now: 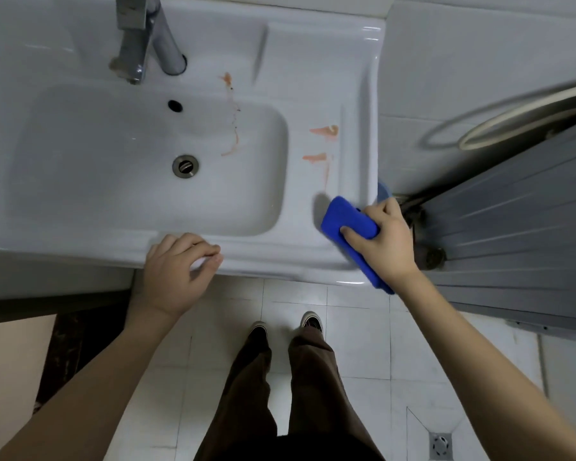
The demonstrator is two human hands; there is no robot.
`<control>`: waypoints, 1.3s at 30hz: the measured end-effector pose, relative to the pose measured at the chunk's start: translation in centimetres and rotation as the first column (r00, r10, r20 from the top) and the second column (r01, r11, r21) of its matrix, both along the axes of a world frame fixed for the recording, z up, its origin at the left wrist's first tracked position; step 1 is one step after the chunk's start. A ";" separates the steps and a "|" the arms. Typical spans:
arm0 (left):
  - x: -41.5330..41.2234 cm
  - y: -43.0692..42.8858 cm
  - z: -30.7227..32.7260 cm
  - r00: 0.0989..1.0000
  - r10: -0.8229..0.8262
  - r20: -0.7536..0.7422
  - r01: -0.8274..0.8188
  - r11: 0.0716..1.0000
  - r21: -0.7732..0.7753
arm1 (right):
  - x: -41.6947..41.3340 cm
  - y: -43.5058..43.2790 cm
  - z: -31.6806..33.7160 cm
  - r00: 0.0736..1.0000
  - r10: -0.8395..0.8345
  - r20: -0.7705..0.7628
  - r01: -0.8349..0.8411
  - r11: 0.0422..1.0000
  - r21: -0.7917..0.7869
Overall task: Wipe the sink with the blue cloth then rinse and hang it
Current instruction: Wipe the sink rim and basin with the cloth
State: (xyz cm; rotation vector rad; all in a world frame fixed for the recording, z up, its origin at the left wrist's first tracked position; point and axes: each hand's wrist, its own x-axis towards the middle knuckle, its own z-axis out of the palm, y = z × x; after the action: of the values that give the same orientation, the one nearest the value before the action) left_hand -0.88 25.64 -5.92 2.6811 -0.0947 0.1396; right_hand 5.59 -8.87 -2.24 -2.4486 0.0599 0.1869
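Right now, line by line:
Sink: a white sink [313, 78] with a rectangular basin, its front rim running across the middle of the view.
Blue cloth: the folded blue cloth [350, 216] lies pressed on the sink's right front ledge, its near end hanging past the rim.
Right hand: the right hand [384, 239] grips the cloth from above, thumb across its top, fingers curled down over the far side.
Left hand: the left hand [177, 267] rests on the front rim beside the basin, fingers loosely curled, holding nothing.
Stains: orange smears [325, 131] mark the right ledge just beyond the cloth; a thinner orange streak [233, 121] runs from the back ledge down the basin wall.
Faucet: a chrome faucet [143, 38] stands at the back, over the basin's far edge.
Drain: a metal drain [185, 165] sits in the basin floor, with an overflow hole [175, 105] above it.
Surroundings: a grey ribbed panel [512, 227] and a looped hose [512, 111] crowd the sink's right side; a floor drain [440, 445] is set in the white floor tiles near the person's shoes [311, 319].
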 end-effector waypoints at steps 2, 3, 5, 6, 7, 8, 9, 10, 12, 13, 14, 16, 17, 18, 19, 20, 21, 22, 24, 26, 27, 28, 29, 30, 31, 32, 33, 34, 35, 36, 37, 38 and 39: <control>-0.1 -0.1 0.1 1.000 0.002 -0.005 -0.002 1.000 0.008 | -1.4 0.0 0.0 1.000 0.005 -0.017 -0.005 1.000 0.024; -0.1 0.0 0.0 1.000 -0.001 -0.003 0.001 1.000 0.015 | -1.0 0.0 -0.1 1.000 -0.001 -0.021 0.002 0.999 0.036; -0.2 0.1 0.0 1.000 -0.010 0.008 0.010 1.000 0.029 | 1.4 0.1 -0.1 0.999 -0.041 -0.003 0.041 0.998 0.049; -0.3 0.1 0.0 1.000 -0.009 0.008 0.009 0.999 0.032 | 2.9 0.2 0.0 0.998 -0.059 0.008 0.059 0.997 0.044; -0.3 0.2 0.0 1.000 -0.007 0.002 0.007 0.999 0.032 | 4.2 0.4 0.0 0.997 -0.072 0.012 0.071 0.997 0.035; -0.3 0.2 0.1 1.000 -0.006 -0.010 0.006 1.000 0.028 | 5.3 0.4 0.1 0.997 -0.079 0.015 0.079 0.997 0.023; -0.3 0.1 0.1 1.000 -0.002 -0.029 0.003 1.000 0.019 | 5.8 0.5 0.1 0.996 -0.082 0.016 0.082 0.997 0.012; -0.2 0.0 0.3 0.999 0.003 -0.052 -0.003 1.000 0.006 | 5.9 0.5 0.1 0.996 -0.085 0.016 0.085 0.996 0.005; -0.1 0.1 0.9 0.994 0.024 -0.107 -0.026 0.999 -0.021 | 5.7 0.5 0.2 0.997 -0.080 0.012 0.081 0.997 -0.014; 0.0 0.1 1.2 0.990 0.031 -0.139 -0.036 0.999 -0.031 | 5.5 0.6 0.3 0.997 -0.079 0.009 0.079 0.997 -0.021; 0.3 -0.1 1.5 0.985 0.033 -0.172 -0.040 0.998 -0.041 | 5.5 0.6 0.4 0.996 -0.084 0.003 0.084 0.996 -0.022; 1.0 -0.8 2.3 0.974 0.035 -0.224 -0.056 0.995 -0.087 | 5.6 0.7 0.4 0.996 -0.092 -0.016 0.092 0.995 -0.023; 1.3 -1.4 2.8 0.973 0.033 -0.227 -0.063 0.990 -0.123 | 5.6 0.7 0.5 0.995 -0.094 -0.019 0.093 0.995 -0.029; 1.7 -2.4 3.3 0.976 0.021 -0.219 -0.056 0.986 -0.155 | 5.5 0.8 0.5 0.995 -0.096 -0.020 0.095 0.995 -0.034; 2.0 -3.5 3.7 0.978 -0.004 -0.209 -0.035 0.983 -0.180 | 5.5 0.8 0.5 0.995 -0.098 -0.021 0.097 0.995 -0.034; 2.2 -4.9 4.1 0.979 -0.039 -0.202 -0.003 0.979 -0.203 | 5.4 0.9 0.6 0.995 -0.098 -0.024 0.098 0.995 -0.033; 2.4 -6.5 4.4 0.977 -0.081 -0.199 0.035 0.973 -0.227 | 5.4 0.9 0.7 0.995 -0.096 -0.025 0.096 0.995 -0.032; 2.5 -8.1 4.6 0.972 -0.128 -0.196 0.077 0.965 -0.250 | 5.4 0.9 0.8 0.996 -0.091 -0.025 0.090 0.995 -0.032; 2.2 -11.5 4.5 0.955 -0.213 -0.207 0.146 0.944 -0.297 | 5.4 0.8 0.9 0.997 -0.077 -0.020 0.076 0.997 -0.032; 1.2 -14.5 3.9 0.946 -0.228 -0.230 0.149 0.937 -0.317 | 5.0 0.6 0.6 0.998 -0.063 0.000 0.063 0.998 -0.025; 0.8 -15.5 3.3 0.959 -0.198 -0.201 0.139 0.951 -0.275 | 4.7 0.4 0.3 0.999 -0.048 0.013 0.048 0.999 -0.014; 0.4 -16.1 2.6 0.975 -0.160 -0.154 0.125 0.968 -0.220 | 4.3 0.2 0.0 0.999 -0.027 0.021 0.027 1.000 -0.005; 0.3 -16.4 2.0 0.984 -0.137 -0.116 0.115 0.978 -0.175 | 3.9 -0.1 -0.3 1.000 -0.001 0.024 0.001 1.000 -0.001; 0.2 -16.5 1.3 0.990 -0.118 -0.081 0.106 0.984 -0.144 | 3.8 -0.4 -0.5 0.999 0.036 0.024 -0.036 0.999 0.002; 0.1 -16.5 0.9 0.992 -0.112 -0.054 0.105 0.987 -0.125 | 4.2 -0.7 -0.8 0.997 0.081 0.021 -0.081 0.997 0.005; 0.1 -16.5 0.6 0.993 -0.112 -0.040 0.107 0.987 -0.116 | 5.1 -1.0 -0.9 0.993 0.120 0.015 -0.120 0.993 0.012; 0.1 -16.6 0.6 0.994 -0.104 -0.033 0.099 0.988 -0.115 | 6.6 -1.2 -0.9 0.989 0.147 0.016 -0.147 0.989 0.023; 0.1 -16.9 0.6 0.996 -0.084 -0.023 0.081 0.990 -0.117 | 8.7 -1.4 -1.0 0.987 0.157 0.025 -0.158 0.987 0.036; 0.1 -17.2 0.6 0.998 -0.055 -0.002 0.055 0.992 -0.114 | 11.1 -1.5 -1.1 0.988 0.151 0.041 -0.153 0.987 0.056; 0.1 -17.5 0.5 1.000 -0.021 0.018 0.023 0.994 -0.108 | 13.7 -1.6 -1.3 0.989 0.133 0.058 -0.138 0.987 0.078; 0.2 -17.9 0.4 0.999 0.019 0.035 -0.015 0.995 -0.098 | 16.5 -1.6 -1.4 0.990 0.118 0.073 -0.124 0.988 0.095; 0.4 -18.2 0.3 0.997 0.057 0.051 -0.053 0.995 -0.086 | 19.2 -1.6 -1.5 0.990 0.108 0.088 -0.117 0.987 0.107; 0.6 -18.3 0.1 0.994 0.089 0.064 -0.084 0.994 -0.072 | 21.7 -1.7 -1.5 0.989 0.106 0.101 -0.117 0.987 0.109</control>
State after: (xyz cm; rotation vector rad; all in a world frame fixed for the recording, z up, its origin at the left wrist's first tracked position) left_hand -0.28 7.30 -5.81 2.6121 0.0055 0.2558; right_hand 27.31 -10.53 -3.77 -2.3433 -0.1264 0.1193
